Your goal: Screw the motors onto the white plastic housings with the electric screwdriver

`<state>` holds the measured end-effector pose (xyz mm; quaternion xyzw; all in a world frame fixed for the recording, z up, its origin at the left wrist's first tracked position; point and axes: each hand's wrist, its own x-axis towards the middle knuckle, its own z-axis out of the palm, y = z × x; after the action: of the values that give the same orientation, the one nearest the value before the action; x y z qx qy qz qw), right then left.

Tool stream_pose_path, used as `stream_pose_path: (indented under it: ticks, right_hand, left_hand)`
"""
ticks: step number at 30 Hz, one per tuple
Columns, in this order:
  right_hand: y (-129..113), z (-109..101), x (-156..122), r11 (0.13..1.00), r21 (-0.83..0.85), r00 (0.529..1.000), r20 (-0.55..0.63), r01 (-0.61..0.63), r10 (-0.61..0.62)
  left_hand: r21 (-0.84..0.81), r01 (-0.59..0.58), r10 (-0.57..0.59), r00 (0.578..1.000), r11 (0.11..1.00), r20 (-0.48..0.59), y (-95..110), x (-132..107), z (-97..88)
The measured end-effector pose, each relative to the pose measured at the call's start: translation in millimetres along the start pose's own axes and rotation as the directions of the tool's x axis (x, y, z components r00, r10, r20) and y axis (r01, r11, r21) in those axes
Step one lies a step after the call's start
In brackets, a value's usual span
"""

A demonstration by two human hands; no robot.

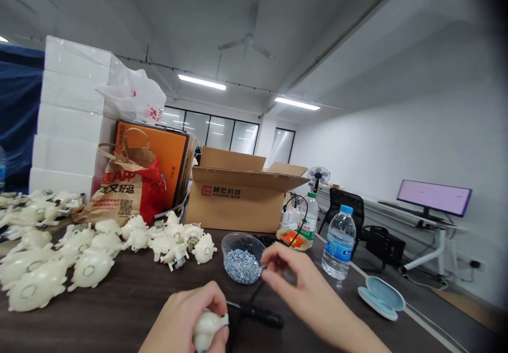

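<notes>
My left hand (190, 318) is closed around a cream plastic pig-shaped shell (208, 331) near the bottom edge. My right hand (296, 281) reaches toward a clear plastic bowl (242, 258) full of small silver screws, with thumb and fingers pinched at its rim; what they pinch is too small to name. A black-handled screwdriver (260, 315) lies on the dark table (119, 310) between my hands. A heap of the same cream shells (91, 252) covers the left of the table.
A cardboard box (238, 199), a paper bag (119, 189), an orange case (166, 157) and stacked white foam boxes (71, 115) stand at the back. Two water bottles (338, 244) and a light blue glasses case (381, 297) sit on the right. A desk with a monitor (434, 197) is beyond.
</notes>
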<state>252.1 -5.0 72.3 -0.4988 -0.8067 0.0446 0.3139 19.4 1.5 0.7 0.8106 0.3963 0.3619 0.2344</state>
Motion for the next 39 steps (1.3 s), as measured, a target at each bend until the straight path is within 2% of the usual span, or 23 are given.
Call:
stream_pose_path:
  ticks: [3, 9, 13, 17, 21, 24, 30, 32, 35, 37, 39]
  right_hand:
    - [12, 1, 34, 0.993, -0.117, 0.997, 0.077, -0.005, 0.014]
    - [51, 54, 93, 0.938, -0.346, 0.948, 0.292, -0.021, 0.129]
    - [67, 71, 114, 0.937, -0.346, 0.881, 0.454, 0.036, 0.134]
    - [74, 75, 121, 0.948, -0.315, 0.855, 0.503, 0.044, 0.128]
    - [76, 78, 119, 0.957, -0.289, 0.887, 0.449, 0.034, 0.104]
    - [75, 76, 116, 0.964, -0.267, 0.931, 0.355, 0.010, 0.089]
    - [56, 49, 99, 0.995, -0.091, 0.990, 0.130, -0.046, 0.057]
    - [46, 38, 86, 0.998, 0.021, 0.995, 0.076, -0.063, 0.061]
    - [30, 29, 54, 0.974, 0.203, 0.995, 0.038, -0.097, 0.091]
    - [20, 30, 28, 0.946, 0.299, 0.992, 0.038, -0.123, 0.117]
    - [11, 34, 5, 0.920, 0.362, 0.988, 0.033, -0.151, 0.149]
  left_hand:
    - [0.040, -0.029, 0.029, 1.000, 0.999, 0.012, 4, 1, -5.2]
    - [0.083, 0.024, -0.035, 0.990, 0.996, 0.133, 6, 2, -3.5]
    - [0.086, 0.058, -0.072, 0.984, 0.995, 0.164, 6, 3, -2.6]
    - [0.091, 0.049, -0.064, 0.983, 0.995, 0.174, 5, 2, -1.2]
    - [0.078, 0.068, -0.085, 0.970, 0.995, 0.227, 6, 3, -1.4]
    - [0.064, 0.068, -0.080, 0.975, 0.996, 0.210, 7, 4, -2.6]
    - [0.018, 0.035, -0.037, 0.983, 0.999, 0.180, 5, 2, -2.4]
    - [-0.034, 0.046, -0.039, 0.985, 0.998, 0.168, 3, 2, 0.2]
    - [-0.147, 0.072, -0.059, 0.994, 0.987, 0.091, -1, 2, 8.0]
    - [-0.250, 0.092, -0.082, 0.995, 0.964, 0.051, -5, 2, 14.6]
    - [-0.364, 0.111, -0.097, 0.994, 0.925, 0.056, -9, 2, 20.6]
